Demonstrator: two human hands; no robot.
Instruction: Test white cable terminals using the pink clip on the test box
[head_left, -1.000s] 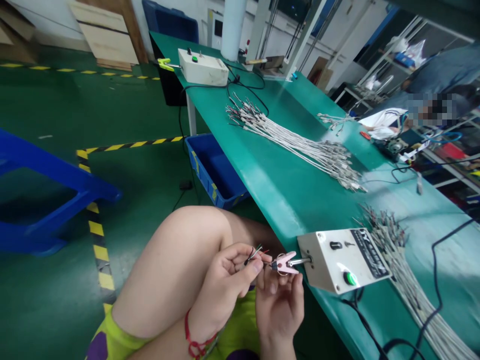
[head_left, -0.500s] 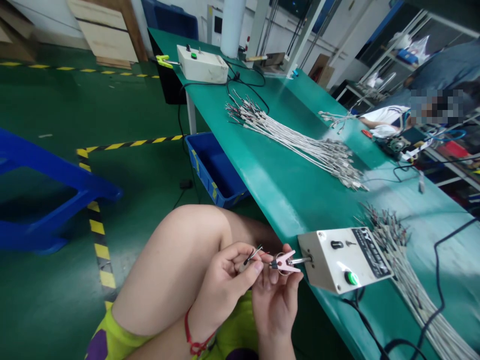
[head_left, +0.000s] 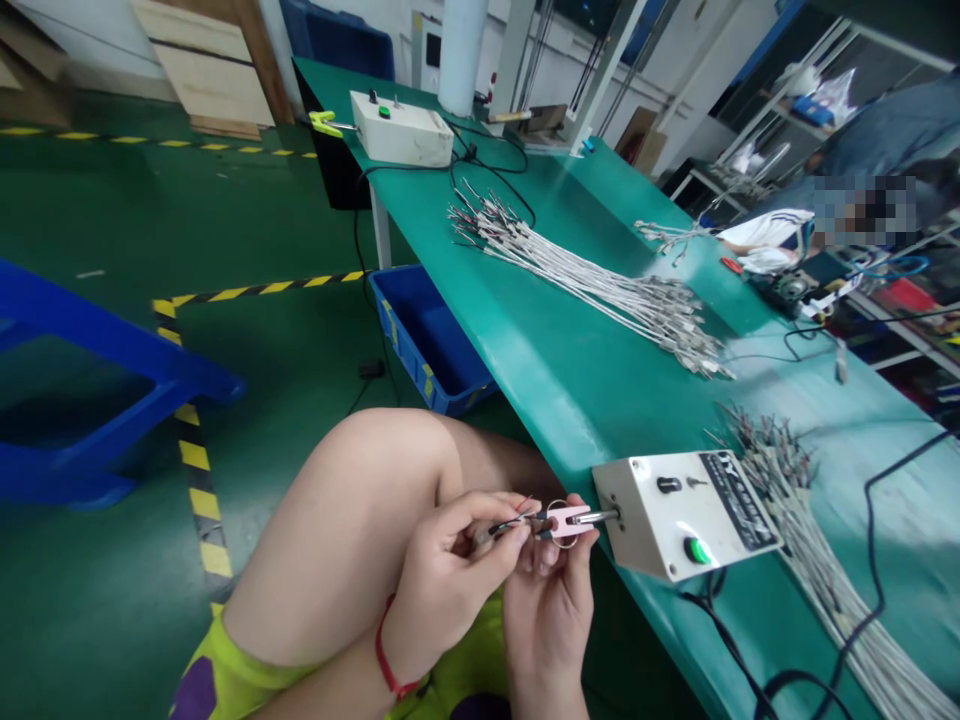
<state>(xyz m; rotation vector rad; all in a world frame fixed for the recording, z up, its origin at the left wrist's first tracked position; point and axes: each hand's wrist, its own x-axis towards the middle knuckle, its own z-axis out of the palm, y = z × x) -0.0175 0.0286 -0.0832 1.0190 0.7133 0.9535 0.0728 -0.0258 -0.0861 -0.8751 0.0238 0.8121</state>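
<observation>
My left hand (head_left: 450, 575) pinches the thin wire ends (head_left: 504, 522) of a cable and holds them up to the pink clip (head_left: 564, 518). That clip sticks out on a metal rod from the side of a white control box (head_left: 679, 512) at the table's near edge. My right hand (head_left: 550, 598) is just below, its fingers squeezing the pink clip. The clip's jaws now look shut on the wire tips. The rest of the cable is hidden behind my hands.
Two bundles of white cables (head_left: 600, 290) (head_left: 817, 560) lie on the green table (head_left: 570, 380). A second white box (head_left: 394, 128) with a yellow clip stands at the far end. A blue bin (head_left: 431, 340) sits on the floor. Another person (head_left: 862, 170) works at the right.
The pink clip was spread open a second ago; now its jaws have come together on the wire ends. My left hand has pushed the wires slightly to the right, into the clip.
</observation>
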